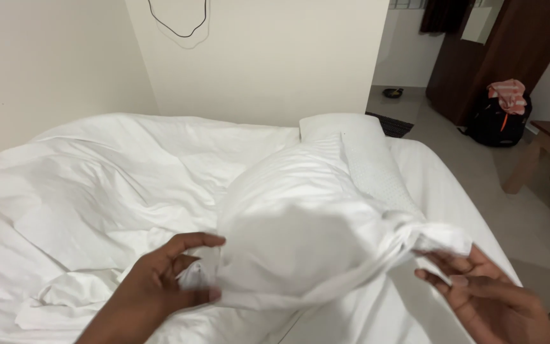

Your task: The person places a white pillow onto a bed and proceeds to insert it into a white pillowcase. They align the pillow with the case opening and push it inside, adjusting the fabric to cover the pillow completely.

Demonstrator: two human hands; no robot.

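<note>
The left hand point(172, 274) is pinching the pillowcase point(300, 242) corner; the right hand point(485, 290) is lying open beneath the bunched end; the pillow may be slipping free.

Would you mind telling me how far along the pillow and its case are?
Done: the white case covers most of the pillow. In hand: left hand grips one end, right hand touches the bunched open end. Left: that end looks loose, and the duvet lies rumpled.

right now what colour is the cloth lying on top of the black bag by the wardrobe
The cloth is pink with paler stripes, draped over the black bag; the head view shows it.
</note>
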